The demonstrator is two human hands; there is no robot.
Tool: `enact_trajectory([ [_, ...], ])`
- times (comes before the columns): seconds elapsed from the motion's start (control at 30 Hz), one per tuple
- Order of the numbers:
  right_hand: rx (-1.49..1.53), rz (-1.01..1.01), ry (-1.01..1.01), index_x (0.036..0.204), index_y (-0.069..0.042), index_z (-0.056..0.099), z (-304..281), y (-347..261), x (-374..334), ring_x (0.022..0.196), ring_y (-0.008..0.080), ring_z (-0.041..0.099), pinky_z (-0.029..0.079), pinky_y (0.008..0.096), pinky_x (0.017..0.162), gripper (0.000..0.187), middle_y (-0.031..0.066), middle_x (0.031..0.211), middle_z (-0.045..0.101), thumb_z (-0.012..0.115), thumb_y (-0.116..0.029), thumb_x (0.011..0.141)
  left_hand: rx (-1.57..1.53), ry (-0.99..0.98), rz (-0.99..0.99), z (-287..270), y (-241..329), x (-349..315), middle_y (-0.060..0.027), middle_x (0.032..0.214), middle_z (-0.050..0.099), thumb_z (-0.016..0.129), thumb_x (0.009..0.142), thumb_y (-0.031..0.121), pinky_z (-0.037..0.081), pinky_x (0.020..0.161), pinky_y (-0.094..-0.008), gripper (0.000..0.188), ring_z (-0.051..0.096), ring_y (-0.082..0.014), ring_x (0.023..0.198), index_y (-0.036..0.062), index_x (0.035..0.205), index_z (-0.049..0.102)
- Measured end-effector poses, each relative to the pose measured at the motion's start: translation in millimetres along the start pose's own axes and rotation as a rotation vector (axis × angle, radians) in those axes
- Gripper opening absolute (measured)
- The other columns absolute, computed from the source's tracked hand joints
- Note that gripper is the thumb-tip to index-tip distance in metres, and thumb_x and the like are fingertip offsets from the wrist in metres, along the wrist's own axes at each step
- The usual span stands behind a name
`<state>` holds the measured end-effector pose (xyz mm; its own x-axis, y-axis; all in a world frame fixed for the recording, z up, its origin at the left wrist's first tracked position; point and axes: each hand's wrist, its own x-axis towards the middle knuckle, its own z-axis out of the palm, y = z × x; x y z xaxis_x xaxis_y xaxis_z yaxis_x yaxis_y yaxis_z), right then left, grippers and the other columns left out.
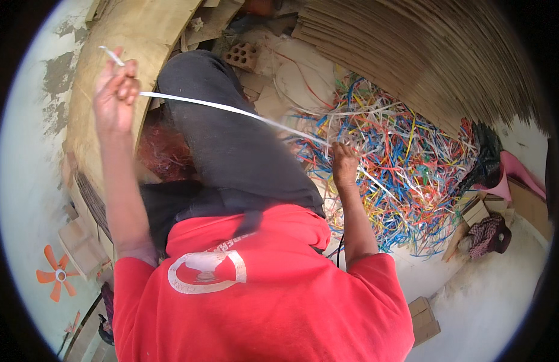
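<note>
A long white plastic strap (231, 109) stretches between my two hands, slanting down from left to right above my dark trouser leg. My left hand (116, 90) is raised at the far left with its fingers closed on the strap; a short end sticks up past the fingertips. Lower and to the right, my right hand (344, 164) grips the same strap in a closed fist, and a tail of it runs on below the hand. Beneath and beyond the right hand spreads a heap of cut straps (406, 169) in white, blue, red and yellow.
Stacked flat cardboard sheets (424, 54) fill the far right. A curved wooden board (140, 30) runs along the left. A hollow brick (242, 57) lies beyond my knee. An orange fan (58, 273) is at the lower left, and a cardboard box (423, 321) at the lower right.
</note>
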<state>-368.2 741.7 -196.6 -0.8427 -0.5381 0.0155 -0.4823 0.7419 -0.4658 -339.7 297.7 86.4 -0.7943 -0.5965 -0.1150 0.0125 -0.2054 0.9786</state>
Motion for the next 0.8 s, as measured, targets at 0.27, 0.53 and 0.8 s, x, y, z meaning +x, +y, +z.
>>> enact_trajectory([
  [0.27,0.016,0.204,0.132,0.102,-0.003,0.065,2.2,59.1,-8.5,0.102,0.0347,0.060,0.048,0.0398,0.088,0.023,0.0159,0.110,0.064,0.055,-0.002,0.081,-0.212,0.010,0.066,-104.9,28.5,23.9,0.0007,0.065,0.040,0.051,0.096,0.008,0.028,0.043,-0.0191,0.025,0.031,-0.0053,0.048,-0.0083,0.115,0.050],
  [0.53,0.090,0.626,0.252,0.092,0.000,0.070,18.5,109.5,-16.5,0.067,0.0188,0.061,0.048,0.0338,0.064,0.013,0.0159,0.078,0.068,0.065,-0.008,0.084,0.008,0.354,0.212,-169.2,78.9,23.0,0.0022,0.060,0.031,0.043,0.099,0.008,0.027,0.044,-0.0210,0.023,0.026,-0.0072,0.048,-0.0086,0.114,0.049],
  [0.8,0.109,0.304,-0.026,0.102,-0.005,0.068,77.1,82.3,51.5,0.090,0.0384,0.062,0.049,0.0414,0.075,0.022,0.0183,0.094,0.066,0.061,-0.010,0.082,0.151,0.506,0.331,-275.9,151.6,-3.6,-0.0065,0.078,0.043,0.041,0.100,0.006,0.029,0.050,-0.0239,0.034,0.030,-0.0108,0.058,-0.0135,0.127,0.040],
])
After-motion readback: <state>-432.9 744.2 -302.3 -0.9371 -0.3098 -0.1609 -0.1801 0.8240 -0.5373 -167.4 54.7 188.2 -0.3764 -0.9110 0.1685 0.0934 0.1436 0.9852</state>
